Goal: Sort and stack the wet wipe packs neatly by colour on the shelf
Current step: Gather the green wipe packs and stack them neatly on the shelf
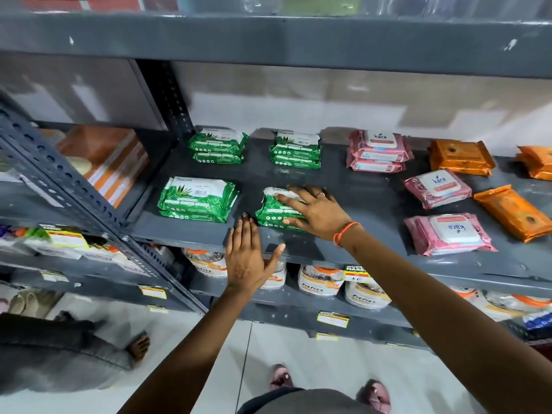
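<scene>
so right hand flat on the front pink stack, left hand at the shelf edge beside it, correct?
Not quite. In the head view the right hand lies flat on the front green stack, not a pink one. The left hand is at the shelf edge beside it, as you said.

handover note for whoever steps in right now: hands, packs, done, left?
Right hand: flat on the front green stack, not gripping.
Left hand: open, at the shelf's front edge beside that stack, holding nothing.
Done: green packs sit in four stacks at left, e.g. front-left stack; a pink stack at the back.
Left: two loose pink packs need stacking; the angled orange pack should join the orange stack.
</scene>
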`<state>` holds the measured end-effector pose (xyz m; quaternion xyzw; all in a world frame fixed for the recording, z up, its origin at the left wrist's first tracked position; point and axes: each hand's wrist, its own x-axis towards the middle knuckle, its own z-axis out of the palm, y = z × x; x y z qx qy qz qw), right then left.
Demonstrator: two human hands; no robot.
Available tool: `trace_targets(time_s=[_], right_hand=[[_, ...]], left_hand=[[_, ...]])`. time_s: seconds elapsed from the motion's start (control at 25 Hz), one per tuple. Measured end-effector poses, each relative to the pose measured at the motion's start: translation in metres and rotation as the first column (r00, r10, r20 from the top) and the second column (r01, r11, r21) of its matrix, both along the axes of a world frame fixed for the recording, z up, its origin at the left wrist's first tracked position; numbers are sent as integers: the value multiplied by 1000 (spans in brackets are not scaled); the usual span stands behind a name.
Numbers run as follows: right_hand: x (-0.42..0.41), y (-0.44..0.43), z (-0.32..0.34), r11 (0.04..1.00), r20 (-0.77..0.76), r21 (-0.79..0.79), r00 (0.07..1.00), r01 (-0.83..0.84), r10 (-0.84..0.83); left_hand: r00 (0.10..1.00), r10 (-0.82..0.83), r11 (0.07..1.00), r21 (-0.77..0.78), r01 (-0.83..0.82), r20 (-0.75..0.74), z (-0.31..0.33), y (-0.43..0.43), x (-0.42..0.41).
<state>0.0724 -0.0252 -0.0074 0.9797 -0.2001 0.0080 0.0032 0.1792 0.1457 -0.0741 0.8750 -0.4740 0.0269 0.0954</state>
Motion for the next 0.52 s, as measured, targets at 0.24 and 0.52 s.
trace_targets(time_s=[0.24, 0.52], right_hand=[[-6, 7, 1, 990, 240, 99, 963, 102, -123], [-4, 29, -17, 271, 155, 948, 497, 170, -854]], left_hand=[[812, -50, 912, -357, -200, -582, 22, -23, 1], [625, -64, 818, -399, -414, -778, 48, -75, 15]])
